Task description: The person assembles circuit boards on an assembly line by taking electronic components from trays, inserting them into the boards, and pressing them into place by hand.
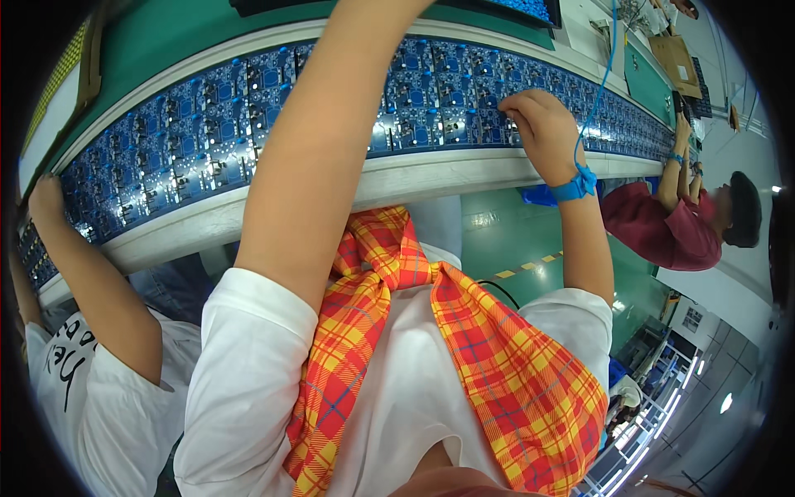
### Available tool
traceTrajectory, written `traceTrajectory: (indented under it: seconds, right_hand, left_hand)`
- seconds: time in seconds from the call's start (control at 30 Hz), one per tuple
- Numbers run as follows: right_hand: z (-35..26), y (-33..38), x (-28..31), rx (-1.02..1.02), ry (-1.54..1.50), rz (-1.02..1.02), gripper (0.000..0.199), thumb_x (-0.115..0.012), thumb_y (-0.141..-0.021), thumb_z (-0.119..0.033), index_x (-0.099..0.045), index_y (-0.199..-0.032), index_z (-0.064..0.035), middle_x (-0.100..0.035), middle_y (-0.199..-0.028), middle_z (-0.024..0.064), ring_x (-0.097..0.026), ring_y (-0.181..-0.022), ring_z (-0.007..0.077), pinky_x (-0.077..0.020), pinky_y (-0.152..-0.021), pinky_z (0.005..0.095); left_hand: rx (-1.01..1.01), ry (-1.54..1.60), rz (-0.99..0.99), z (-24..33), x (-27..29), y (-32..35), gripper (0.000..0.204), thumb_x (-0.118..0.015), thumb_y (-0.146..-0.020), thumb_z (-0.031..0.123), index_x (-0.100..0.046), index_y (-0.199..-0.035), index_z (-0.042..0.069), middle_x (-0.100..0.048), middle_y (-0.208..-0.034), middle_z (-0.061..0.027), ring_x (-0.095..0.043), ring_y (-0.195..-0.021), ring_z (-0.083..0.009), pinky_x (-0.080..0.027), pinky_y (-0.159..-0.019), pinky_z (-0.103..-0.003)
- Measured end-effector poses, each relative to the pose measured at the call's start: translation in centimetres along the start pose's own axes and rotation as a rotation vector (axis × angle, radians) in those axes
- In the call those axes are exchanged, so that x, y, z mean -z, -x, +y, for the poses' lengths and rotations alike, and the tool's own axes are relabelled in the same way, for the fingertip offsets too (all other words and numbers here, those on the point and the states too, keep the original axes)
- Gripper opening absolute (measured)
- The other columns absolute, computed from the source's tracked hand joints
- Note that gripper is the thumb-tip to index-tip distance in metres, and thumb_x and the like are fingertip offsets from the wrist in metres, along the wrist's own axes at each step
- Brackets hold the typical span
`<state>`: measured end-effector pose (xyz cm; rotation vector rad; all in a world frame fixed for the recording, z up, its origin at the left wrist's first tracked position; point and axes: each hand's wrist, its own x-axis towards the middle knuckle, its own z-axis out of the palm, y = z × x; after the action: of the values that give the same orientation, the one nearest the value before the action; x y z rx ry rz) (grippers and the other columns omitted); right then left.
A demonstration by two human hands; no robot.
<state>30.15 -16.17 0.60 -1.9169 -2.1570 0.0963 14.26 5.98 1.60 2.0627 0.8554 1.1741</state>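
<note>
Circuit boards (431,108) under right hand (538,124)

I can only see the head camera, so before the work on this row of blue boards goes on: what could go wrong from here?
The left arm reaches up out of frame, so its hand is unseen and the forearm crosses low over the blue circuit boards, possibly brushing parts. The wrist strap cord hangs over the boards beside the right hand and might snag. A neighbour's hand works the same row, so hands could collide.
</note>
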Motion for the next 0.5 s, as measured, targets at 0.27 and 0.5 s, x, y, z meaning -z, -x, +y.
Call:
traceTrajectory:
  seconds: [0.27,0.5]
  right_hand:
    - [-0.6,0.0,-0.9,0.063,-0.022,0.046,0.018,-0.067,-0.083,-0.001,-0.070,-0.100,-0.0048,-0.069,-0.096,0.0131,-0.065,-0.090,0.0344,-0.0531,-0.079,0.0420]
    - [1.1,-0.4,1.2,-0.041,-0.130,0.196,0.027,-0.064,-0.085,-0.002,-0.070,-0.111,-0.0063,-0.071,-0.100,0.0131,-0.066,-0.095,0.0325,-0.0534,-0.082,0.0397]
  left_hand:
    - [-0.204,0.063,-0.255,2.0,-1.6,1.5,0.015,-0.065,-0.088,0.015,-0.074,-0.093,0.004,-0.071,-0.090,-0.0179,-0.067,-0.091,-0.0368,-0.053,-0.081,-0.045]
    - [-0.108,0.224,-0.787,2.5,0.5,4.1,0.018,-0.072,-0.084,0.012,-0.077,-0.100,0.005,-0.075,-0.091,-0.0122,-0.072,-0.085,-0.0224,-0.056,-0.079,-0.034]
